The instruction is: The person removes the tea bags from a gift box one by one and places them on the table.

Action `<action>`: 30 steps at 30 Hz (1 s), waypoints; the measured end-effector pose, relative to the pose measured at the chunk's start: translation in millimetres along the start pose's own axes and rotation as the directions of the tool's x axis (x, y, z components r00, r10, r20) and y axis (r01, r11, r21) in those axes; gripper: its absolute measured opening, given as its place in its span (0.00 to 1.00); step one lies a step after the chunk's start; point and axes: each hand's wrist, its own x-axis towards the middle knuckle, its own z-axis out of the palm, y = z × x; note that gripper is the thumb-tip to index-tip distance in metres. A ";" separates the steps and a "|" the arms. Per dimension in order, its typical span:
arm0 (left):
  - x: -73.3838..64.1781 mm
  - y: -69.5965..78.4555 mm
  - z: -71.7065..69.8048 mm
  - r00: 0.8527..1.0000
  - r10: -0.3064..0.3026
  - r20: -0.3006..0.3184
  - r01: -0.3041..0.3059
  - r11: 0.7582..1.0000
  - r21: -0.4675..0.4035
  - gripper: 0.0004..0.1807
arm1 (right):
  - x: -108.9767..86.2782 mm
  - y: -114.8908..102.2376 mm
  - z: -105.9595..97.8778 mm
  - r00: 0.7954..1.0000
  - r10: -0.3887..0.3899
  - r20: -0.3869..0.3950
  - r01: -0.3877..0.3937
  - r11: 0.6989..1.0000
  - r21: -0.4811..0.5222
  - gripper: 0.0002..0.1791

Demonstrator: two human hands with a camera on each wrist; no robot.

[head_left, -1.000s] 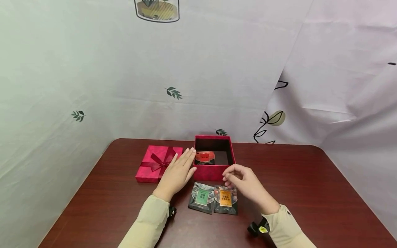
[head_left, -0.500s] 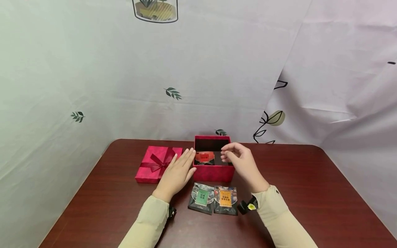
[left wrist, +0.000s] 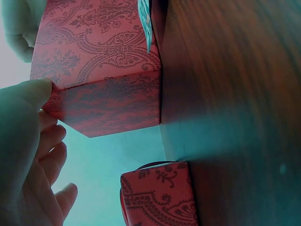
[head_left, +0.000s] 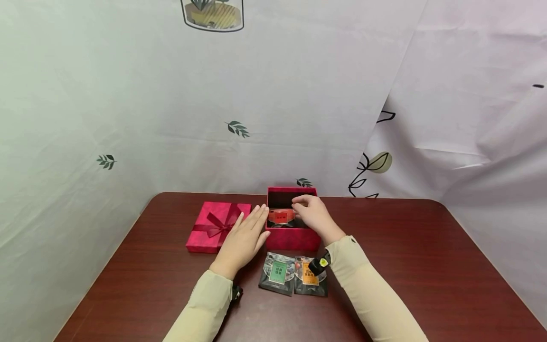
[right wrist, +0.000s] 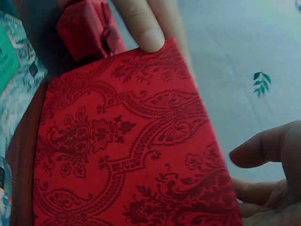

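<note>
1. Red patterned box (head_left: 295, 239), its top uncovered, sits between the two hands, just ahead of the packets.
2. At its left side, the left hand (head_left: 243, 240) has its fingers nearly straight and the thumb set apart, clasping nothing; fingertips touch the box, and the left wrist view shows the thumb on a corner.
3. Over the box's opening, the right hand (head_left: 316, 216) curves loosely, thumb and fingers a little apart in the right wrist view, with nothing seen between them.
4. Inside the box, just left of the right hand's fingertips, lies a red-labelled packet (head_left: 280, 217); whether they touch cannot be told.
5. Left of the left hand, partly covered by it, a red lid (head_left: 205, 241) with a ribbon bow (head_left: 219, 223) rests on the brown tabletop (head_left: 397, 247).
6. Below the right hand, nearer the person, a green-labelled packet (head_left: 277, 274) and an orange-labelled packet (head_left: 311, 285) lie side by side; a black wrist device (head_left: 317, 267) partly hides the orange one.
</note>
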 end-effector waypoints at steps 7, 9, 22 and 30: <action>-1.1 -0.4 -1.0 1.000 -0.001 -0.001 0.001 1.000 0.002 0.36 | 11.6 -2.1 6.4 0.997 0.076 0.016 -0.071 0.977 -0.202 0.23; -1.5 -0.4 -0.6 1.000 0.002 -0.004 -0.002 1.000 0.000 0.36 | 13.4 -1.7 8.1 0.995 0.096 0.020 -0.089 0.969 -0.229 0.22; 0.2 0.7 -0.5 1.000 0.007 0.003 -0.008 1.000 0.022 0.35 | 15.7 3.4 12.5 0.993 0.119 -0.023 -0.121 0.965 -0.234 0.20; -0.4 0.4 -0.1 1.000 0.005 0.004 -0.005 1.000 0.025 0.35 | 14.0 4.0 16.1 0.989 0.103 -0.110 -0.117 0.985 -0.129 0.17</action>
